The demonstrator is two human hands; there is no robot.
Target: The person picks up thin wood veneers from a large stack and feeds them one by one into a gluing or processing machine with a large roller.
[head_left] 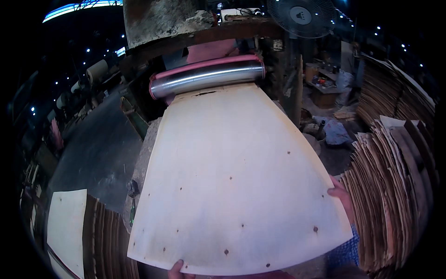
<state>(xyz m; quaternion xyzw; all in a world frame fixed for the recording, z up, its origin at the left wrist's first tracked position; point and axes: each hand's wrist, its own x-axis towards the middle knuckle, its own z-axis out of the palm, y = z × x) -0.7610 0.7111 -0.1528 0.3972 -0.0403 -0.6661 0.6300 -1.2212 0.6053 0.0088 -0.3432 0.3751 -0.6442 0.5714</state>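
A wide, pale wood veneer sheet with small dark knots stretches away from me, its far edge at a shiny metal roller. The sheet's far end has a dark split near the roller. My left hand pinches the near edge, left of the middle, with only the finger ends showing. At the right edge, my right hand grips the sheet, thumb on top and the other fingers hidden beneath. A pink bar runs along the back of the roller.
Veneer stacks stand at the right and lower left, with another pile farther back. A fan is above the machine's right side. A crusted metal hopper rises behind the roller. Bags lie on the right floor.
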